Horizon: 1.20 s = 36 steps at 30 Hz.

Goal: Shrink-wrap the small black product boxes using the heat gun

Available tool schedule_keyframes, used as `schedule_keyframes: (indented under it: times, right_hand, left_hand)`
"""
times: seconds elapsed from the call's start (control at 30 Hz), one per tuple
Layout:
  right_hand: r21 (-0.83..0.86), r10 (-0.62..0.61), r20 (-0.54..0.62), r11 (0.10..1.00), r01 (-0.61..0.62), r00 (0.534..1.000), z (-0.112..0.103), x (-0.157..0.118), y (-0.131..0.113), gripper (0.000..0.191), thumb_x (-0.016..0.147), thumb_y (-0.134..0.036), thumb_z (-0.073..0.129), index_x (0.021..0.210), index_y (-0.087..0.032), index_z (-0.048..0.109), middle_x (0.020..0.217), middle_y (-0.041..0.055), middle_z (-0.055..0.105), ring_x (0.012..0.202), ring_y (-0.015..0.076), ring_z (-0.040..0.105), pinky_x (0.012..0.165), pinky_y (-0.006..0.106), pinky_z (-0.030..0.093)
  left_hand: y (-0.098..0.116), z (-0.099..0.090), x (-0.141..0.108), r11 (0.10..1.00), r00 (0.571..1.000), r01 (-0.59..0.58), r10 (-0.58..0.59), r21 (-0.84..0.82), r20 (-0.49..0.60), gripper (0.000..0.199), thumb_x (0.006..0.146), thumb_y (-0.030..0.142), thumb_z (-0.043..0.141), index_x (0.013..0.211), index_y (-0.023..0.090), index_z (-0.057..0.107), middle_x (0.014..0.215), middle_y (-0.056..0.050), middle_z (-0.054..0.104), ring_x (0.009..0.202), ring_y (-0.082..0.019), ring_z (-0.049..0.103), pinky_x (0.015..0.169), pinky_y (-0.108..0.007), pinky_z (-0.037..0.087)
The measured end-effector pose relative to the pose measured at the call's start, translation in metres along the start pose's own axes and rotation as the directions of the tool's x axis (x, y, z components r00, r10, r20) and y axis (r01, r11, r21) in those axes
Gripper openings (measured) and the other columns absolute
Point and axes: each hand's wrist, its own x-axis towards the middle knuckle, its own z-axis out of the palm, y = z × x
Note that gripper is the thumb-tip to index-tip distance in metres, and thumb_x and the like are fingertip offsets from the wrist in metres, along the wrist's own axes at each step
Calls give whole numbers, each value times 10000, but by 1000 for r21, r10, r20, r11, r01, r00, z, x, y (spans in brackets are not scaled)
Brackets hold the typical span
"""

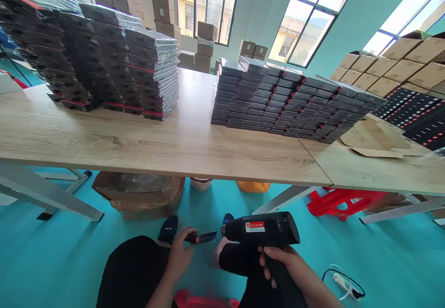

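Note:
Low in front of my knees, my left hand [182,248] pinches a small flat black box [201,238] with a red patch near my fingers. My right hand [283,261] is wrapped round the handle of a black heat gun [266,228] with a red-and-white label on its side. The gun's nozzle points left at the end of the box, with a small gap between them. Both hands are below the level of the table top, over the floor.
A wooden table [194,150] spans the view, bearing film-wrapped stacks of black boxes [114,67] at left and a wide stack [278,101] at right. Flattened cardboard [377,138] lies further right. Beneath are an open carton [139,194], a red stool [342,202] and a power strip [346,285].

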Motion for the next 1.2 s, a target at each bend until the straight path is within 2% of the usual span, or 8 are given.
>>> schedule_keyframes:
  times: [0.27, 0.4, 0.5, 0.67, 0.83, 1.0, 1.13, 1.2]
  right_hand:
    - [-23, -22, 15, 999, 23, 1000, 6, -9, 6, 411, 709, -458, 754, 925, -124, 648, 713, 26, 660, 557, 140, 592, 483, 254, 454]
    - [-44, -24, 95, 999, 29, 995, 10, -8, 14, 501, 678, -485, 770, 995, -121, 636, 755, 40, 667, 585, 164, 602, 487, 278, 452]
    - [-76, -59, -8, 995, 58, 998, 11, -7, 21, 570, 655, -547, 767, 1014, -128, 623, 769, 38, 649, 607, 180, 593, 509, 311, 464]
    - [-90, 102, 120, 992, -92, 988, 24, -13, 28, 470, 688, -499, 753, 969, -132, 668, 688, 40, 668, 618, 191, 606, 580, 321, 455]
    - [-113, 4, 8, 994, -3, 1000, 41, -16, 21, 433, 695, -506, 734, 944, -158, 671, 639, 19, 641, 596, 193, 579, 594, 336, 462]
    - [-167, 100, 119, 983, -79, 988, 49, -17, 15, 358, 696, -389, 719, 960, -150, 684, 599, 16, 644, 618, 200, 590, 609, 325, 439]
    - [-152, 39, 27, 988, -34, 999, 50, -17, 16, 409, 687, -466, 750, 965, -172, 687, 611, 10, 636, 616, 213, 591, 606, 344, 444]
    - [-126, 84, 42, 989, -78, 996, 50, -18, 17, 434, 663, -476, 765, 954, -164, 688, 609, 15, 641, 624, 217, 603, 607, 345, 448]
  left_hand:
    - [2, 1, 2, 998, 1000, 22, -21, -62, 20, 350, 599, 175, 555, 887, 220, 750, 1090, -104, 716, 1086, -291, 655, 1005, -479, 467]
    - [1, -2, 1, 998, 999, 34, -34, -60, -2, 354, 595, 184, 552, 888, 222, 748, 1075, -95, 730, 1087, -291, 656, 1021, -486, 452]
    - [4, -3, 0, 995, 998, 59, -59, -77, -1, 350, 611, 195, 557, 907, 225, 742, 1073, -93, 735, 1088, -286, 659, 1012, -479, 463]
    - [7, -2, 1, 996, 998, 65, -64, -65, 12, 316, 611, 231, 574, 880, 229, 740, 1024, -86, 746, 1022, -283, 682, 981, -477, 492]
    - [1, 0, 2, 999, 1000, 26, -26, -34, 5, 333, 609, 208, 557, 879, 220, 750, 1041, -96, 741, 1056, -291, 673, 1004, -480, 480]
    - [-1, 0, 1, 1000, 1000, 13, -13, 2, -23, 346, 594, 191, 573, 882, 220, 763, 1070, -113, 736, 1093, -316, 655, 1029, -514, 455]
    - [1, 0, 1, 1000, 999, -5, 5, -7, -32, 323, 612, 202, 572, 876, 233, 756, 1067, -95, 736, 1096, -300, 655, 1035, -497, 452]
    - [1, -1, 1, 999, 1000, 10, -11, -32, -29, 311, 614, 218, 574, 869, 230, 751, 1066, -97, 733, 1100, -298, 655, 1035, -484, 454]
